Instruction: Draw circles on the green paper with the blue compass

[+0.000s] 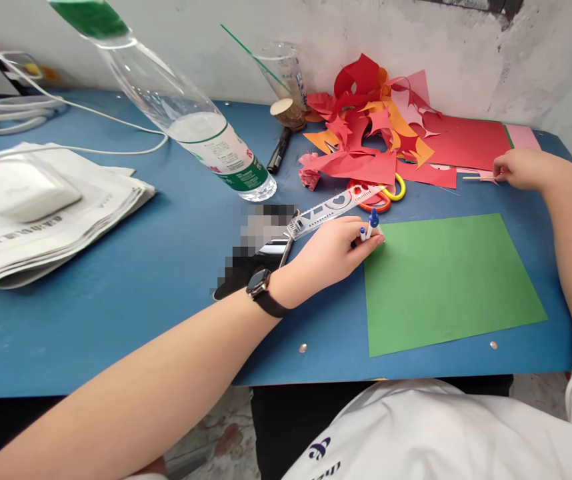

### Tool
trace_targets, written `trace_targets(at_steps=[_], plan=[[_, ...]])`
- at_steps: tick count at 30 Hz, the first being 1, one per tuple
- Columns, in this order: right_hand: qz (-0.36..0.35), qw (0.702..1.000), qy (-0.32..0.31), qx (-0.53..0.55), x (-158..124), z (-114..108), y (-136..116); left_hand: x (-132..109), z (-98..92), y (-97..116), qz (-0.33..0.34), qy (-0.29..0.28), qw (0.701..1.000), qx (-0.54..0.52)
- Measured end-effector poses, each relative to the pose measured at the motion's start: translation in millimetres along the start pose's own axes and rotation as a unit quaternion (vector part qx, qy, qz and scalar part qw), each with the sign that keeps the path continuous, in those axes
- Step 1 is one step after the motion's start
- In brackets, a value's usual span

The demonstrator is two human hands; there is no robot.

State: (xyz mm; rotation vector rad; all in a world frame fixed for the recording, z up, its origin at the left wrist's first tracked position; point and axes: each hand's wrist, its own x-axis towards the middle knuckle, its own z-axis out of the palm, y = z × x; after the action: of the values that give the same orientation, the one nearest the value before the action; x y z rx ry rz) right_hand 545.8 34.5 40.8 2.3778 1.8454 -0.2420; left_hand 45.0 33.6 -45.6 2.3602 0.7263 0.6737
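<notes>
My left hand [333,253] rests on the blue table [116,280], fingers closed around a small blue-and-white pen [370,225] at the upper left corner of a green paper sheet [446,280]. A dark watch sits on that wrist. My right hand [521,168] lies at the far right beside the red paper sheets [466,143], its fingers pinched on a thin light stick [479,177]. A clear stencil ruler [336,207] lies just beyond my left hand, over orange and yellow scissors [389,195].
A pile of red, orange and pink paper scraps [366,113] sits at the back. A tilted clear water bottle [186,113], a black marker [280,150], a plastic cup [286,73] and a tape roll [289,112] stand nearby. Folded newspapers [41,220] and white cables [66,113] occupy the left.
</notes>
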Motion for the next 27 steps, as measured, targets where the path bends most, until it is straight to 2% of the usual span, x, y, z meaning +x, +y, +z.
trace_targets(at_steps=[6, 10, 14, 17, 19, 21, 23, 27], plan=[[0.006, 0.987, 0.152, 0.041, -5, 11, -25, 0, 0.1, 0, -0.007, -0.002, 1.000, -0.002], [-0.022, 0.982, 0.156, 0.105, 0, 23, -38, 1, 0.7, 1, -0.010, 0.000, 1.000, -0.006], [-0.079, 0.959, 0.208, 0.175, -13, 6, -53, 2, -0.2, 4, -0.009, 0.002, 1.000, -0.007], [-0.151, 0.923, 0.257, 0.243, -48, -17, -90, 2, -1.9, 7, -0.008, 0.003, 1.000, -0.006], [-0.236, 0.894, 0.256, 0.282, -76, -28, -125, 2, -2.7, 9, -0.009, 0.003, 1.000, -0.004], [-0.331, 0.876, 0.209, 0.282, -100, -32, -161, 2, -2.8, 10, -0.012, 0.004, 1.000, 0.000], [-0.415, 0.864, 0.156, 0.238, -112, -30, -191, 2, -2.4, 12, -0.014, 0.007, 1.000, 0.006], [-0.451, 0.852, 0.117, 0.239, -106, -14, -222, 3, -1.0, 14, -0.013, 0.009, 1.000, 0.010]])
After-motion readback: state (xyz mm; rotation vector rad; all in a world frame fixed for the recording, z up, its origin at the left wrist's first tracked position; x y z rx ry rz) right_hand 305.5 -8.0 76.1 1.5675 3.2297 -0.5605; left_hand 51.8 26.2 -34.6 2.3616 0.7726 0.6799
